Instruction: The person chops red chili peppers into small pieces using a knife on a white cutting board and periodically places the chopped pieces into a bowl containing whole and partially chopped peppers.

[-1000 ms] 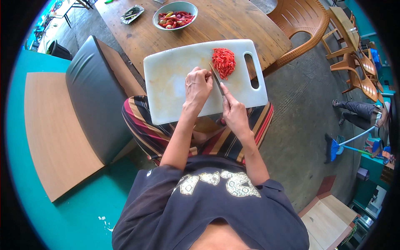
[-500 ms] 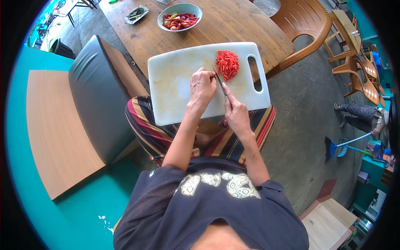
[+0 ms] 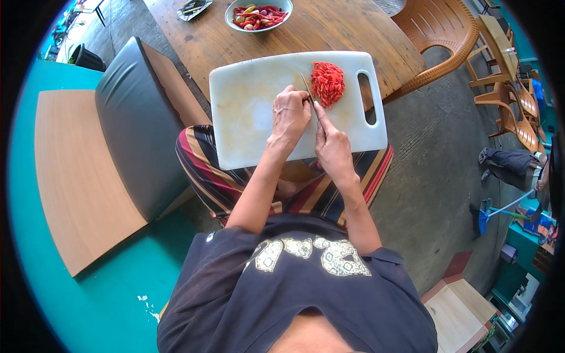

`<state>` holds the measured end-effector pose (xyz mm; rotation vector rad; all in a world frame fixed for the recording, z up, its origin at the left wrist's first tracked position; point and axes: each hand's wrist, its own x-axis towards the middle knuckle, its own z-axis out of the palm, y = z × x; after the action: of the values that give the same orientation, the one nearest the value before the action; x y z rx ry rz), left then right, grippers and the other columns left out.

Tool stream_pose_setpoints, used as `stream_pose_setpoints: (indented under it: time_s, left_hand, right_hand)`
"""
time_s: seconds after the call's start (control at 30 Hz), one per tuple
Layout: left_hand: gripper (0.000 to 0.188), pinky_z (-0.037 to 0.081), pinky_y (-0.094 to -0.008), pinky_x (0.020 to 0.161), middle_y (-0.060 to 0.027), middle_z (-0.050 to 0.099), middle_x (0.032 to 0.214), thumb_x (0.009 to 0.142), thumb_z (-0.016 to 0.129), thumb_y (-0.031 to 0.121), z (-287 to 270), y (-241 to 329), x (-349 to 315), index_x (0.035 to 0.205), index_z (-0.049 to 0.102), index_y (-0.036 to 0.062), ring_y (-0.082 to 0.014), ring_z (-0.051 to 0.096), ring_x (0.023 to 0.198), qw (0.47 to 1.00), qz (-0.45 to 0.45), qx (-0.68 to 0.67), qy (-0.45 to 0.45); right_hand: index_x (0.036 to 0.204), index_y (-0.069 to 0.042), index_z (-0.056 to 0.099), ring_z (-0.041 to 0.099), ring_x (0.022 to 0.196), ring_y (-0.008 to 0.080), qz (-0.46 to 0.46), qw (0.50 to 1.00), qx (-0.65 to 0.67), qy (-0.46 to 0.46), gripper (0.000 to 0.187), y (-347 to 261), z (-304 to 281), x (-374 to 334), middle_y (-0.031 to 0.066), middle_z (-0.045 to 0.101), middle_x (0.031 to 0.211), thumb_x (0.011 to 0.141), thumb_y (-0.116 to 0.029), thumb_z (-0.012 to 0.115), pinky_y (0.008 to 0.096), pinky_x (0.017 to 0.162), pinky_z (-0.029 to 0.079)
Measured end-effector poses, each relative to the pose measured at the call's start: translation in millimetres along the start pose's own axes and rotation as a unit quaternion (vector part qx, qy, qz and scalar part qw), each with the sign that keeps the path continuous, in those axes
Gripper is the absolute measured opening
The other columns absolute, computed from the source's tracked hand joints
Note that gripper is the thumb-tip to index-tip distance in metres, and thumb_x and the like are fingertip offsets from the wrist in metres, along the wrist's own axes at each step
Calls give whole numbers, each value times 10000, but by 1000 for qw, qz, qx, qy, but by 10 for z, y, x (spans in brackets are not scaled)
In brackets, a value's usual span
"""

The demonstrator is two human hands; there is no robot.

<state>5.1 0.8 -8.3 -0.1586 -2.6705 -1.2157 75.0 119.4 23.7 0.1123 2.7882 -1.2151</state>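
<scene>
In the head view, the right hand point(image 3: 335, 147) grips a knife point(image 3: 313, 103); the left hand point(image 3: 291, 115) curls beside its blade, and whether it pinches anything I cannot tell. Chopped red pieces point(image 3: 328, 84) lie near the cutting board's point(image 3: 244, 112) far right corner, its far edge overlapping the desk point(image 3: 341, 35).

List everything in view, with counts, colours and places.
Table: one, brown, upper middle
Bowl: one, pale, on table
Foil tray: one, silvery, on table
Cutting board: one, white, over lap
Chopped pieces: one pile, red, on board
Knife: one, grey, over board
Chairs: several, brown, right
Padded seat: one, grey, left
Broom: one, blue, far right
Co-worker: one, dark trousers, far right
Left hand: one, bare, beside blade
Right hand: one, bare, gripping knife
</scene>
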Motion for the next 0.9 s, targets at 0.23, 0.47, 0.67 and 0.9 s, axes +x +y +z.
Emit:
stream_pose_setpoints:
  time_s: [0.23, 0.47, 0.67, 0.9]
  left_hand:
    - [148, 532, -395, 762, -183, 692, 849, 807, 688, 61, 47, -51, -61, 918, 766, 0, -340, 684, 766, 1000, -4, -7, 18]
    - [128, 537, -372, 723, -171, 699, 834, 794, 709, 58, 87, -47, -23, 893, 762, -2, -309, 692, 725, 1000, 23, 13, 14]
    - [114, 538, -356, 704, -157, 699, 814, 801, 730, 80, 83, -129, 8, 875, 759, -2, -280, 695, 701, 998, 9, -4, 56]
    - [107, 525, -400, 730, -161, 675, 801, 807, 720, 100, -8, -84, -73, 847, 753, 6, -336, 668, 735, 999, 1, 2, 44]
  right_hand:
    - [1468, -121, 453, 648, 790, 471, 3, 997, 75, -19, 527, 147, -48, -294, 326, 626, 841, 949, -48, 509, 541, 719, 491]
    - [1475, -119, 442, 645, 822, 477, -40, 999, 24, 22, 547, 174, 29, -202, 326, 635, 874, 939, -40, 514, 537, 757, 502]
    - [1441, -125, 497, 640, 936, 469, -19, 999, 35, 11, 449, 161, -13, -304, 328, 625, 1006, 995, -76, 473, 478, 781, 504]
    - [1443, -176, 506, 676, 762, 418, -52, 996, 61, 35, 455, 297, -27, -174, 282, 649, 824, 992, -120, 486, 478, 728, 523]
